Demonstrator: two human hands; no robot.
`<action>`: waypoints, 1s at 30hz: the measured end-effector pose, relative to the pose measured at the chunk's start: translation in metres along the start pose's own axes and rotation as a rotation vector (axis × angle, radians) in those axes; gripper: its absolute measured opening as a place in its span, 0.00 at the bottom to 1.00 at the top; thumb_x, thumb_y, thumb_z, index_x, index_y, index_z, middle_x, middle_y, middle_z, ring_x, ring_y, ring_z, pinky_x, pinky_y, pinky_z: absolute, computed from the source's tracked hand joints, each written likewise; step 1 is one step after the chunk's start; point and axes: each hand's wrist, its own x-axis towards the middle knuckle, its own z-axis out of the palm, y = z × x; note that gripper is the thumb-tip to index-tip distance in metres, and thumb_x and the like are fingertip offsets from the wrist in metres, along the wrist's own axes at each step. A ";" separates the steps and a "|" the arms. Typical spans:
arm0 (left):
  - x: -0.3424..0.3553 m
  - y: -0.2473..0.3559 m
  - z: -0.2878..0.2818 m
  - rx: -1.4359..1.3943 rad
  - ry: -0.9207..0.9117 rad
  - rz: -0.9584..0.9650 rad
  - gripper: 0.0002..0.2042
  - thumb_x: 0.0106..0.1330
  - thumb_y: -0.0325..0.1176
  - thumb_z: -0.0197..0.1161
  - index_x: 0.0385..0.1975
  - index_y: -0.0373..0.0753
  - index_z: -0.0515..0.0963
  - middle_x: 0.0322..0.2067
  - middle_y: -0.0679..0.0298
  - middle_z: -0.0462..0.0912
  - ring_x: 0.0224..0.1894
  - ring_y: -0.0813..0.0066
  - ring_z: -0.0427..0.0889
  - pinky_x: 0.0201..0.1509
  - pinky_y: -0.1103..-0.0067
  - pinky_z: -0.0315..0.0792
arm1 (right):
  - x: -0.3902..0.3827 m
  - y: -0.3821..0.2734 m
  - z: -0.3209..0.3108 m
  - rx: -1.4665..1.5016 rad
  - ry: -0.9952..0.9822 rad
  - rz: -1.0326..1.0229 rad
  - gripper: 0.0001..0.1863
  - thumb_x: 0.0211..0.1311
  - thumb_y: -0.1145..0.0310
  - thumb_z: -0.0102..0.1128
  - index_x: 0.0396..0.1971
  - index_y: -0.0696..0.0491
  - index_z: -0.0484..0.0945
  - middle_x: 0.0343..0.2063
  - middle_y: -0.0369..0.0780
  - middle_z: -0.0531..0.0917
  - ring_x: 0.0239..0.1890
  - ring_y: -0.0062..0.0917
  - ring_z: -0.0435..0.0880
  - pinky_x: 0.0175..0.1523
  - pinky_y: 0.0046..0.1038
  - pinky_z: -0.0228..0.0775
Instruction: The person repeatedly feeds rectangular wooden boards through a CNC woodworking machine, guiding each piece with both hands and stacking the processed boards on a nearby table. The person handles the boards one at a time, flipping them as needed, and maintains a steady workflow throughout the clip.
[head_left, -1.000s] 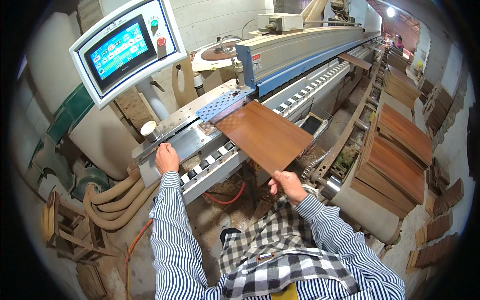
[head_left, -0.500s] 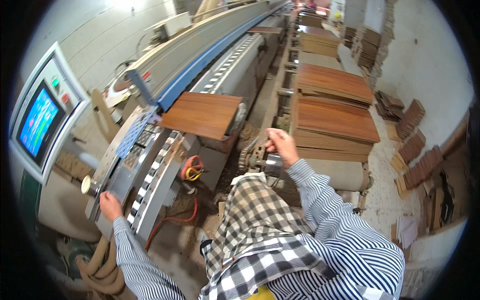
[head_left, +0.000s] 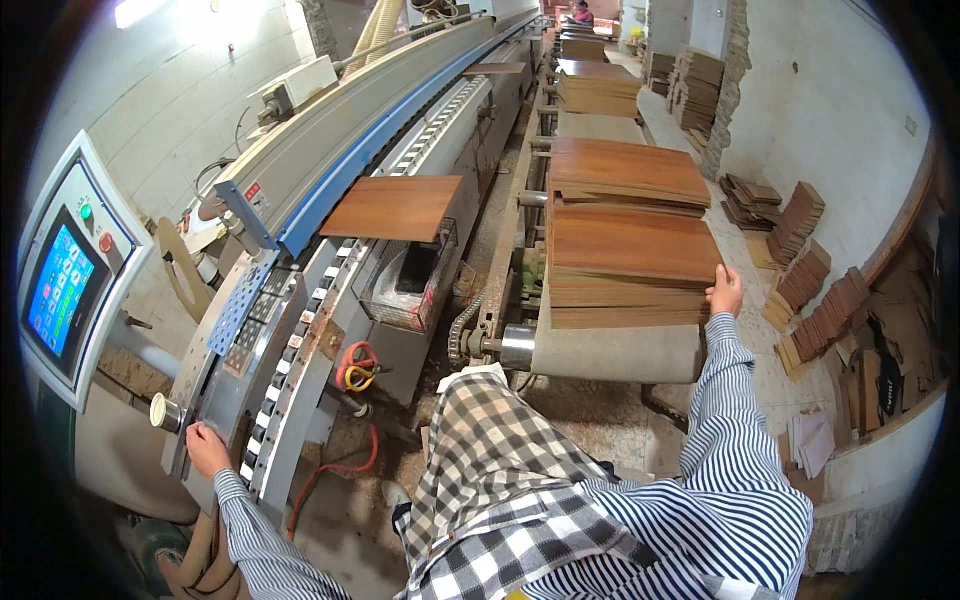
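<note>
Head view: right hand on near stack of boards, left hand on machine end.

Wire basket hanging off machine side under the lone board; dark flat item inside, kind not discernible. Near stack: reddish-brown wood-grain boards, flat, edges roughly flush, paler edges showing along the front, resting on a grey roller bed. Right hand at stack's right front corner, fingers curled over top board's edge, gripping it. Second stack just behind, same colour. Lone board flat on machine feed track, well apart from both hands. Left hand resting on track's near end, fingers bent against metal, clasping nothing loose. Control screen at far left, lit blue.
</note>
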 end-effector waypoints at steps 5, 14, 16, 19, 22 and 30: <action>0.001 -0.004 0.005 -0.026 0.010 0.054 0.11 0.59 0.33 0.46 0.34 0.34 0.73 0.37 0.52 0.77 0.40 0.54 0.74 0.44 0.66 0.66 | 0.002 0.040 -0.009 0.404 -0.047 0.218 0.10 0.53 0.63 0.59 0.30 0.53 0.73 0.25 0.35 0.75 0.17 0.20 0.73 0.16 0.20 0.64; -0.007 0.001 0.000 -0.091 0.070 0.049 0.09 0.57 0.32 0.48 0.30 0.36 0.73 0.32 0.52 0.78 0.37 0.54 0.75 0.41 0.66 0.67 | -0.127 -0.018 -0.046 0.601 -0.833 0.540 0.19 0.48 0.65 0.61 0.40 0.55 0.71 0.28 0.40 0.79 0.22 0.26 0.78 0.31 0.31 0.74; -0.007 0.016 -0.001 -0.094 0.075 0.033 0.09 0.57 0.32 0.48 0.30 0.36 0.74 0.32 0.52 0.78 0.37 0.54 0.75 0.41 0.66 0.67 | -0.148 -0.030 -0.047 0.647 -0.956 0.511 0.23 0.48 0.66 0.60 0.44 0.59 0.69 0.33 0.44 0.79 0.27 0.31 0.80 0.34 0.30 0.76; -0.006 0.012 0.000 -0.079 0.065 0.027 0.09 0.57 0.32 0.48 0.30 0.36 0.73 0.33 0.53 0.77 0.37 0.54 0.75 0.41 0.65 0.67 | -0.176 -0.045 -0.034 0.735 -1.106 0.502 0.25 0.48 0.69 0.58 0.48 0.60 0.65 0.37 0.47 0.77 0.34 0.34 0.80 0.36 0.32 0.76; -0.003 0.003 0.006 -0.064 0.086 0.038 0.08 0.57 0.33 0.49 0.30 0.37 0.74 0.32 0.54 0.77 0.37 0.55 0.75 0.40 0.65 0.68 | -0.203 -0.059 -0.017 0.752 -1.218 0.503 0.29 0.46 0.72 0.58 0.51 0.59 0.61 0.40 0.46 0.76 0.37 0.36 0.79 0.36 0.33 0.76; -0.005 0.008 0.004 -0.051 0.109 0.063 0.07 0.57 0.33 0.50 0.27 0.39 0.74 0.30 0.54 0.78 0.36 0.56 0.76 0.40 0.66 0.69 | -0.312 -0.122 0.045 0.744 -1.568 0.609 0.30 0.46 0.75 0.57 0.52 0.58 0.61 0.44 0.43 0.73 0.41 0.31 0.77 0.40 0.34 0.75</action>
